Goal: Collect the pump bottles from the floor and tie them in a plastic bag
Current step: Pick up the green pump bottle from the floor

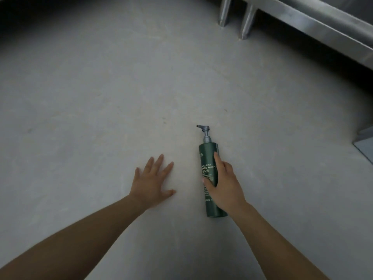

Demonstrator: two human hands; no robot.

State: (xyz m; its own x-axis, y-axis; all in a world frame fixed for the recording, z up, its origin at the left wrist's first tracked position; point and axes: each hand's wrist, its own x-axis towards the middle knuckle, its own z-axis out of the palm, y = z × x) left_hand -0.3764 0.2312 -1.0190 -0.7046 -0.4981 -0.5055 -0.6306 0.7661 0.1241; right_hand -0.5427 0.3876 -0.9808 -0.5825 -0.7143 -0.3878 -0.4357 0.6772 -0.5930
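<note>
Green pump bottle (pixel 209 158) lies flat on the grey floor (pixel 101 98), grey pump head (pixel 204 130) pointing away | right hand (pixel 224 184) wraps its body, thumb across the label; lifted or not, hard to say | left hand (pixel 152 182) beside it, fingers spread, empty | steel legs (pixel 235 19) far right corner.

Two bare forearms and hands of one person, left hand (pixel 151 181) and right hand (pixel 226 185), both without sleeves, gloves, rings, watch or bracelets as far as the dim view allows, the fingers slender with short, seemingly unpainted nails.
</note>
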